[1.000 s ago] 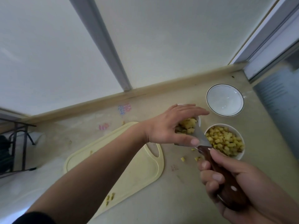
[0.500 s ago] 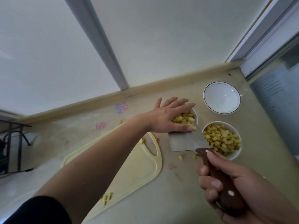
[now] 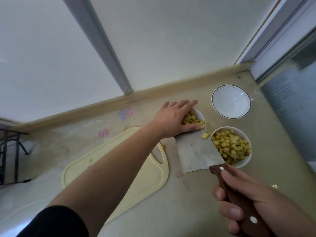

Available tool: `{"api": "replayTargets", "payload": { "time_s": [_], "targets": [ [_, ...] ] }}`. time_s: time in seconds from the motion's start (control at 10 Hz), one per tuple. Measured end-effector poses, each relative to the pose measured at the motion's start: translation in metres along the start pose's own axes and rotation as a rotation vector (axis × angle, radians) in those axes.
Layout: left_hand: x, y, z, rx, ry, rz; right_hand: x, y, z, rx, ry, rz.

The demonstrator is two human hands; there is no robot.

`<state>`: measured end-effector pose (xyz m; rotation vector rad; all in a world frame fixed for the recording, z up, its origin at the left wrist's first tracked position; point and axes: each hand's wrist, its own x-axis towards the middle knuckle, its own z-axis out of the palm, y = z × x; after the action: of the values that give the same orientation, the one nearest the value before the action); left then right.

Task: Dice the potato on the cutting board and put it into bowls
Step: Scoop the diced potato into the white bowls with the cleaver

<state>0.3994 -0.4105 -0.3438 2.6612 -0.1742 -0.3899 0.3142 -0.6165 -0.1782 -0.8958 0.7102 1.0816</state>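
My left hand (image 3: 174, 118) lies flat with straight fingers over a small white bowl (image 3: 201, 115) of diced potato (image 3: 192, 119), its thumb along the bowl's near rim. My right hand (image 3: 253, 200) grips the brown wooden handle of a cleaver (image 3: 196, 152), whose wide blade lies flat above the counter with its tip at that bowl. A loose potato cube (image 3: 204, 135) sits at the blade's far corner. A second white bowl (image 3: 246, 160) to the right is full of potato dice. The pale yellow cutting board (image 3: 140, 177) lies under my left forearm, nearly bare.
An empty white bowl (image 3: 231, 104) with a dark rim line stands at the back right. The beige counter (image 3: 179, 207) meets a white wall behind and a window frame (image 3: 273, 41) at the right. A dark metal rack (image 3: 10, 156) is at the far left edge.
The cleaver blade has lowered away from the bowl and now lies flat. My left hand has flattened over the diced potato in the small bowl. The camera view has dropped slightly.
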Motion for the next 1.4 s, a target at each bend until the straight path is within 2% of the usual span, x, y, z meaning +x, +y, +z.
{"api": "replayTargets", "payload": {
  "time_s": [0.1,0.2,0.3,0.4,0.7,0.9,1.1,1.2,1.3,1.4],
  "targets": [
    [0.000,0.003,0.000,-0.027,-0.002,-0.016,-0.006,-0.001,-0.002,0.024,-0.041,-0.002],
    [-0.004,0.003,-0.004,-0.141,0.032,-0.018,-0.016,0.003,-0.006,0.014,-0.184,-0.005],
    [-0.011,0.010,-0.010,-0.176,0.005,0.090,-0.015,0.003,-0.006,0.003,-0.175,0.009],
    [-0.016,0.029,-0.011,-0.114,-0.091,0.179,-0.010,0.002,-0.005,-0.002,-0.104,-0.005],
    [-0.005,0.024,0.004,0.061,0.010,0.089,-0.010,0.006,-0.007,0.005,-0.098,-0.014],
    [0.002,0.013,0.007,0.206,0.011,0.052,-0.021,0.011,-0.027,0.015,-0.243,0.001],
    [0.004,0.007,0.016,0.174,0.096,0.096,-0.031,0.008,-0.046,-0.019,-0.205,-0.064],
    [-0.001,0.004,0.013,-0.049,0.170,0.123,-0.035,0.006,-0.053,-0.184,-0.161,-0.084],
    [-0.018,-0.005,0.004,-0.284,0.305,0.013,-0.036,0.007,-0.062,-0.261,-0.125,-0.132],
    [-0.053,-0.028,0.006,-0.177,0.525,-0.104,-0.033,0.013,-0.073,-0.341,-0.071,-0.194]
  ]
}}
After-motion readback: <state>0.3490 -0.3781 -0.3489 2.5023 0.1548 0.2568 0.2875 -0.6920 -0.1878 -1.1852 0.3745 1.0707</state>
